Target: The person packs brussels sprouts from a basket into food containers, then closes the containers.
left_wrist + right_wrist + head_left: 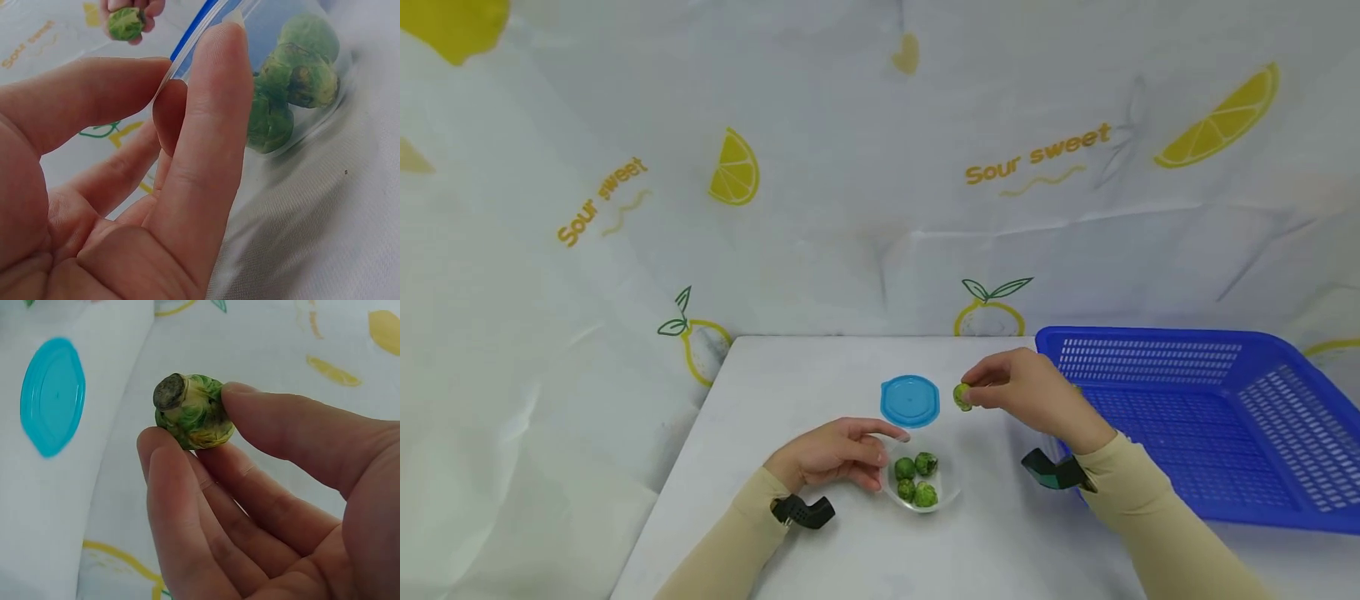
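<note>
My right hand (1026,392) pinches a Brussels sprout (194,412) between thumb and fingertips, raised to the right of the clear bowl. The sprout's brown cut stem shows in the right wrist view. My left hand (838,454) grips the near-left rim of the clear plastic bowl (953,477), thumb and a finger on either side of its wall in the left wrist view. Several green Brussels sprouts (269,119) lie inside the bowl. Just behind the bowl, a blue lid (910,401) lies flat on the white table.
A large blue plastic basket (1157,337) stands at the right side of the table (790,375), partly behind my right forearm. Behind the table hangs a white sheet (850,167) printed with lemons.
</note>
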Tool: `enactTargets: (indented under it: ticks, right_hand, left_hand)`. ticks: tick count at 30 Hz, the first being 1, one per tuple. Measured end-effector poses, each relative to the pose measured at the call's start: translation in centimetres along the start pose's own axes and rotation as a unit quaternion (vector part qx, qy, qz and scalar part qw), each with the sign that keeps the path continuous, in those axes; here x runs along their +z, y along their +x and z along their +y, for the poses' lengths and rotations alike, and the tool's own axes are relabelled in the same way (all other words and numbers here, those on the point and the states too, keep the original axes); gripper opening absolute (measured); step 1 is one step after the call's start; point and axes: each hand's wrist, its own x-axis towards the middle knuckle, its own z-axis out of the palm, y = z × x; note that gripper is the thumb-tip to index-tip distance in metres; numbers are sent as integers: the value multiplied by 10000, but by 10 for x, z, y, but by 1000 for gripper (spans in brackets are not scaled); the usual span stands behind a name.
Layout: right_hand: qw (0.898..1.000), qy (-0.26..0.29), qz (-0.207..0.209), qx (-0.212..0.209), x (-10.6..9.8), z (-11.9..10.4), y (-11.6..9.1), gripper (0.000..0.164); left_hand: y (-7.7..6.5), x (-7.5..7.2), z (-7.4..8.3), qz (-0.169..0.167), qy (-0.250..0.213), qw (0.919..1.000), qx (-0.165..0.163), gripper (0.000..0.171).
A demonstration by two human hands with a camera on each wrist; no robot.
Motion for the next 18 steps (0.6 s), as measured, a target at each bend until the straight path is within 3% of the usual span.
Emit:
enactTargets:
  ticks: [8,18]
  right_hand:
    - [9996,276,-84,16,37,-1,-5,21]
    - [9988,455,-195,-67,61,-2,-16,17]
  left_hand:
    - [1,1,3,-13,17,10000,-40,52]
    - [1,-1,1,-104,-77,9999,32,53]
